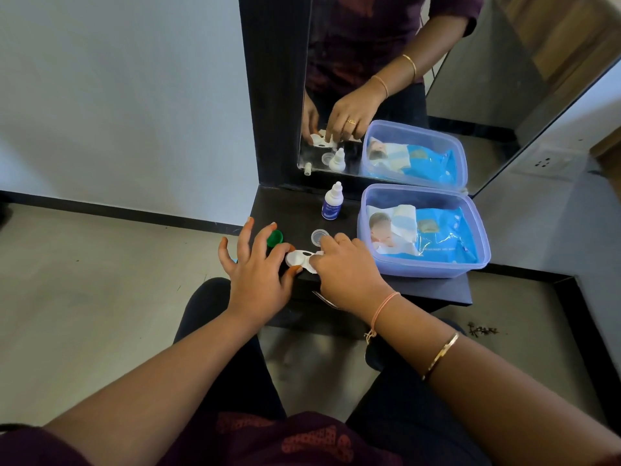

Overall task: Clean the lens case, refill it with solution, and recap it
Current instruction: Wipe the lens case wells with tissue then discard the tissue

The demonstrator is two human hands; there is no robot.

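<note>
A white lens case (297, 257) lies near the front edge of the dark shelf (437, 290). My left hand (258, 274) pinches its left well between thumb and forefinger, the other fingers spread. My right hand (346, 267) presses a small white wipe (314, 264) into the case's right well with curled fingers. A green cap (275, 238) lies just behind my left fingers. A clear cap (319, 236) sits behind my right hand. The small solution bottle (332, 201) stands upright further back, cap on.
A translucent lilac tub (470, 264) holding a blue pack of wet wipes (437, 233) fills the shelf's right side. A mirror (386, 79) rises behind the shelf and reflects hands, bottle and tub. Floor lies to the left.
</note>
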